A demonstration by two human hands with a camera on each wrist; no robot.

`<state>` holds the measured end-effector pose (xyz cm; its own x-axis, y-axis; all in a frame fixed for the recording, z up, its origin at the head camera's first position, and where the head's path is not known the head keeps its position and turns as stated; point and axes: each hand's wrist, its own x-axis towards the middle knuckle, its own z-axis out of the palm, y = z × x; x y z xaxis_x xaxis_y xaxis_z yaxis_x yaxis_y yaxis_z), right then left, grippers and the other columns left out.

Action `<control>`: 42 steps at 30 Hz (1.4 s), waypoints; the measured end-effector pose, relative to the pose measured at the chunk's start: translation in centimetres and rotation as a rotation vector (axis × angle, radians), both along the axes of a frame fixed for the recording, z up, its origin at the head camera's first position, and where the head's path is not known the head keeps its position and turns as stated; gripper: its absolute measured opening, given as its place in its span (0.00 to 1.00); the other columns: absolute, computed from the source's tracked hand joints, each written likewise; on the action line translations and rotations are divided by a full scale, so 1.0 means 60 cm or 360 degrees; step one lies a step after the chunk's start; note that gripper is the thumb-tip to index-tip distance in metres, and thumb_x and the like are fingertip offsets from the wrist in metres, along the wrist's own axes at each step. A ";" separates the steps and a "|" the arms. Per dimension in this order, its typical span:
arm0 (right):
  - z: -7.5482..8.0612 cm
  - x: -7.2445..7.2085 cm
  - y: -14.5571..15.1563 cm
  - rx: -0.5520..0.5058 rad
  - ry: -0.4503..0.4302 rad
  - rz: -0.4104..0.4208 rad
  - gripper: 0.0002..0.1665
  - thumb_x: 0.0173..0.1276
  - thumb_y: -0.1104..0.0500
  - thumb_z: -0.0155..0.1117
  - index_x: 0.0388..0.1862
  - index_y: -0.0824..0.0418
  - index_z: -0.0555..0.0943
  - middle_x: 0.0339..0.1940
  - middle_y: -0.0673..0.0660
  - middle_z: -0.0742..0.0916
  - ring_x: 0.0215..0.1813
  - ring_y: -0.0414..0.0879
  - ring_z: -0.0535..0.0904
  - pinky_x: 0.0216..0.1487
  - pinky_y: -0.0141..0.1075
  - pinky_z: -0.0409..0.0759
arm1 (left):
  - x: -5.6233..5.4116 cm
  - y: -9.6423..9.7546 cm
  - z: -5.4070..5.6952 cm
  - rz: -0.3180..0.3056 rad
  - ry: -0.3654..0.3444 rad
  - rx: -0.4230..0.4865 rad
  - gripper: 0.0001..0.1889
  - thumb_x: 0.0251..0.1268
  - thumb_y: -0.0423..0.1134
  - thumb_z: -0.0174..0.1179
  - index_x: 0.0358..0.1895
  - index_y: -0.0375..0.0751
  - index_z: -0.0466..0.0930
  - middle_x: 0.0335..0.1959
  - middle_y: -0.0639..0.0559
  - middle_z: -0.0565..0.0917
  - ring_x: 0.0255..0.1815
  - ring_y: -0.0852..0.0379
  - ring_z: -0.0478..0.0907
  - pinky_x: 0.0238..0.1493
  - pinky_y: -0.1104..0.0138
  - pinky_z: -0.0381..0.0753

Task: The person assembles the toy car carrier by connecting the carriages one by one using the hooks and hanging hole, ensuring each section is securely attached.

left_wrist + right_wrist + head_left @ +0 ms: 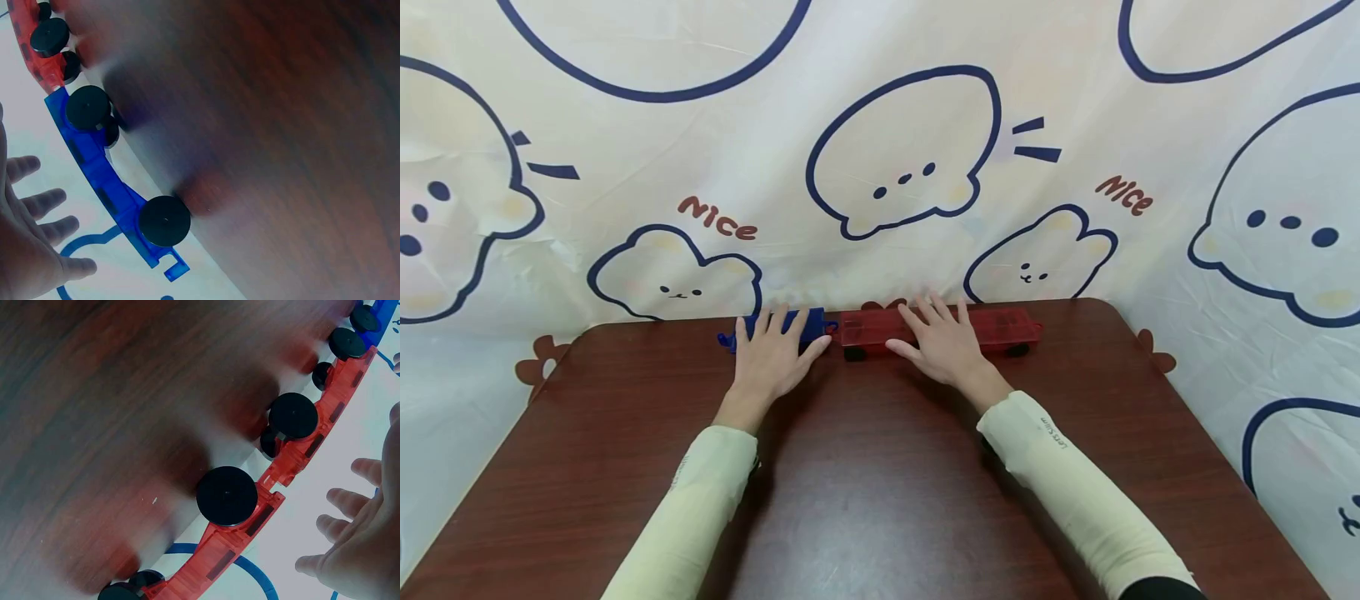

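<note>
Three toy car chassis with black wheels stand in a row along the table's far edge. The left one is translucent blue, with a hook at its outer end. Two translucent red chassis, the middle one and the right one, continue the row; their hitches meet in the right wrist view. My left hand, fingers spread, is over the blue chassis and hides part of it. My right hand is likewise spread over the red pair, covering where they join. Whether either palm touches the toys I cannot tell.
The dark brown wooden table has rounded far corners. Right behind the row hangs a pale curtain with blue cartoon outlines, and it also rises along both sides.
</note>
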<state>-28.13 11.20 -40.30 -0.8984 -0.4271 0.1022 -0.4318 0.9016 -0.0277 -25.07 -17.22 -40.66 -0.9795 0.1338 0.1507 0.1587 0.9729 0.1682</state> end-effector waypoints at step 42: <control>-0.030 -0.012 -0.016 -0.0173 -0.0011 0.0149 0.41 0.76 0.31 0.50 0.78 0.53 0.68 0.79 0.58 0.67 0.81 0.56 0.56 0.79 0.59 0.45 | -0.011 -0.043 -0.010 -0.0022 0.0002 0.0092 0.43 0.74 0.72 0.38 0.78 0.43 0.61 0.77 0.35 0.61 0.78 0.32 0.52 0.74 0.33 0.41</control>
